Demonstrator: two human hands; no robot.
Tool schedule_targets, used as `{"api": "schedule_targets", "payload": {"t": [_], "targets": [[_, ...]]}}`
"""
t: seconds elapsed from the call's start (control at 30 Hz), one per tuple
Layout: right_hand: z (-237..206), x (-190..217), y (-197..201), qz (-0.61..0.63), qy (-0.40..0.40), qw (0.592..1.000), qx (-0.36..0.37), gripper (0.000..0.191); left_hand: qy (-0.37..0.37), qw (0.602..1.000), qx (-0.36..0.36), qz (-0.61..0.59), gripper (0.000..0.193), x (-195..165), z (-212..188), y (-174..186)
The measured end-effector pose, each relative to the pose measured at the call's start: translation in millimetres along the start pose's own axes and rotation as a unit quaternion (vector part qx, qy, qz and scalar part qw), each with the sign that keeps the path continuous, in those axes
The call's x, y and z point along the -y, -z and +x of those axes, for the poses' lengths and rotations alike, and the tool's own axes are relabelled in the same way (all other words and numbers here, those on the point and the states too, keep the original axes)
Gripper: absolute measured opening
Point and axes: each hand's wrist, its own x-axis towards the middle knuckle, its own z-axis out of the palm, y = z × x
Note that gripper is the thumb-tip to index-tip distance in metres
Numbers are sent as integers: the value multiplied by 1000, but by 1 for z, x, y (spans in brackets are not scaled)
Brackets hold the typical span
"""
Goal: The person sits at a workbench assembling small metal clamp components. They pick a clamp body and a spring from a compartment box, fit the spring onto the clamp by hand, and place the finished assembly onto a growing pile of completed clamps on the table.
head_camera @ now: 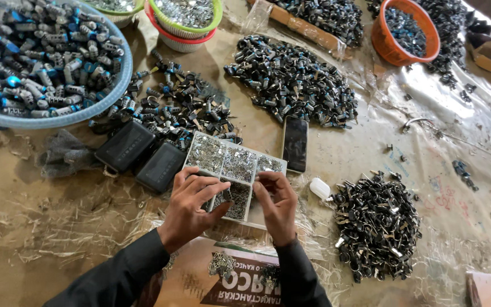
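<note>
White plastic walls divide the compartment tray in front of me into small cells, each heaped with tiny silvery metal pieces. My left hand lies over its near left corner, fingers stretched across a cell and thumb reaching under toward the right. My right hand sits at the tray's near right corner, fingertips drawn together as if pinching something small; what they hold I cannot tell.

Just left of the tray lie two flat black cases, side by side. Beyond them a loose spread of dark parts with blue ends covers the sheet. At far left a big pale blue basin is filled with grey cylinders with blue tips. Two bowls, one green-rimmed, hold silvery bits at the top edge. An orange tub at upper right contains dark parts. A black phone lies just right of the tray, with a heap of dark pieces behind it and another black pile to my right, beside a small white case.
</note>
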Motion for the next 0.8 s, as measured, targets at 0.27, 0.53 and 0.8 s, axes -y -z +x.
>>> {"api": "schedule_targets", "payload": {"t": [0.27,0.53,0.8], "targets": [[-13,30,-18,-192,26,979,71,55,-6,1000,-7,-12,38,2,1,-1],[4,-7,52,-149,7,987,53,44,68,997,14,-36,37,-3,0,3],[-14,-9,185,-690,33,709,-139,45,27,999,25,-15,36,-6,3,1]]}}
